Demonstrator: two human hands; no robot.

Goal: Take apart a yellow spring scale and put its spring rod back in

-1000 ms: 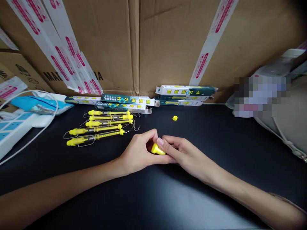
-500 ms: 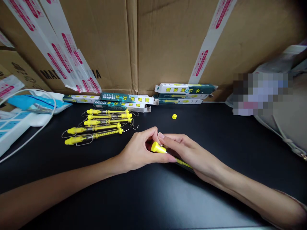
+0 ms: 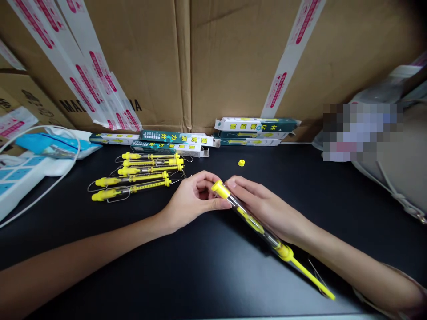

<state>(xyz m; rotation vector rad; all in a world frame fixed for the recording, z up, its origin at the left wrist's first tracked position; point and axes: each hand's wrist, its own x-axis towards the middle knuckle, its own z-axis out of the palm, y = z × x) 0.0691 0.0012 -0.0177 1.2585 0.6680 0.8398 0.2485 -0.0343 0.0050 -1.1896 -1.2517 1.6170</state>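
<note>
A tubular spring scale (image 3: 247, 217) with a clear barrel slants down to the right between my hands, a long yellow rod sticking out of its lower end and a wire hook beside it. My left hand (image 3: 190, 202) pinches its yellow upper end, thumb on the near side. My right hand (image 3: 263, 206) is closed at the same upper end from the far side; some of its fingers are hidden. Beyond the hands lies a small loose yellow cap (image 3: 241, 163). To the left, several similar yellow spring scales (image 3: 147, 178) with wire hooks lie in a row.
Printed green-and-white boxes (image 3: 176, 138) lie behind the row, and more boxes (image 3: 256, 124) are stacked to the right. Large cardboard cartons (image 3: 220, 58) wall off the back. A power strip (image 3: 20, 178) with a white cable stands left; a beige bag (image 3: 396, 178) is at right.
The spring scale has swung out from under my right hand, so its barrel and yellow rod now show. My right hand has shifted slightly, and both hands stay at the upper end.
</note>
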